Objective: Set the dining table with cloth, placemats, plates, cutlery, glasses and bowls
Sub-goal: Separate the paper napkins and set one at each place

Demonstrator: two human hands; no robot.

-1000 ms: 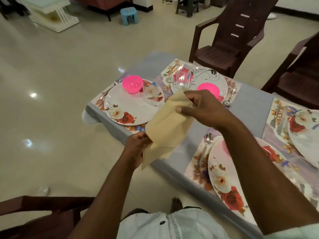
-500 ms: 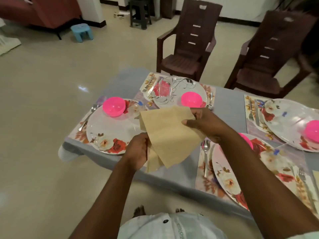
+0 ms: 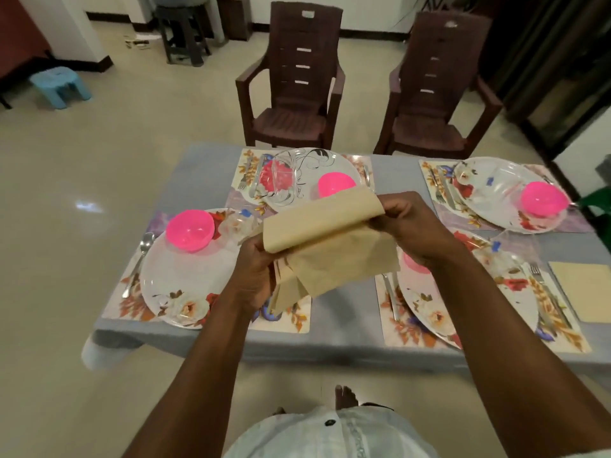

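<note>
Since the earlier frames the view is swinging square to the worktop, and the right hand is lifting the top edge of the beige napkin up and over, so the sheet is now curling into a fold instead of hanging flat. The left hand is gripping the lower left corner, fingers curled round the bunched layers; the right hand's fingers are pinching the upper right edge. The napkin is hanging in the air between both hands, above the gap between the two near placemats, its long axis running from lower left to upper right. A folded napkin is already lying by the right near plate; the left near plate is lying nearer the left hand and probably wants this one. The napkin is hiding part of a pink bowl, and the left fingertips are tucked out of sight behind the cloth.
</note>
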